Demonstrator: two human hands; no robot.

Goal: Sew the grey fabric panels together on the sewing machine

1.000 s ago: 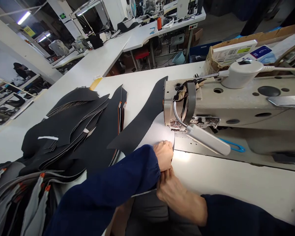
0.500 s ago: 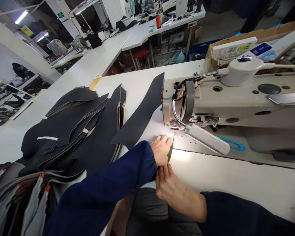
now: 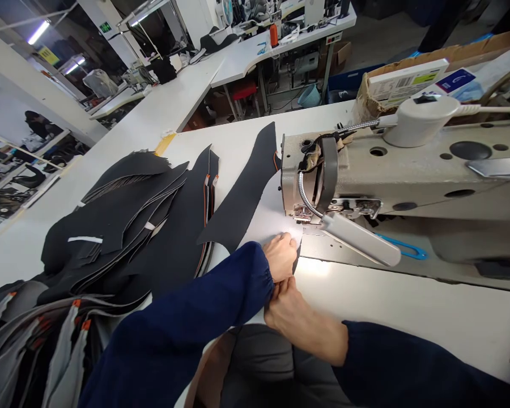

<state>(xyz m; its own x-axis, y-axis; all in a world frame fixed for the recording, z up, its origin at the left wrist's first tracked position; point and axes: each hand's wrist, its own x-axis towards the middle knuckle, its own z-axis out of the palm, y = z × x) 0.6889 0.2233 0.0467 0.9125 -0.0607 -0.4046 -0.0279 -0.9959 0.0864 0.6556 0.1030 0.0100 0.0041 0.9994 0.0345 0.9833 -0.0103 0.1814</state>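
Observation:
My left hand lies with curled fingers on a pale-backed fabric panel, just in front of the sewing machine's presser foot. The panel's dark edge shows beside those fingers. My right hand is closed right below the left wrist, fingertips pinching the near edge of the panel; the exact grip is partly hidden. A dark fabric piece with a bit of orange at its edge lies left of the sewing machine, against the pale panel.
Stacks of dark cut fabric cover the table's left side. More grey pieces with orange tabs hang at the near left. A lamp head hangs beside the needle area, with a blue plastic tool behind. A cardboard box stands behind the machine.
The dark fabric piece has shifted slightly toward me, its top drawing away from the machine head. My right hand has moved slightly up and left, closer under the left wrist.

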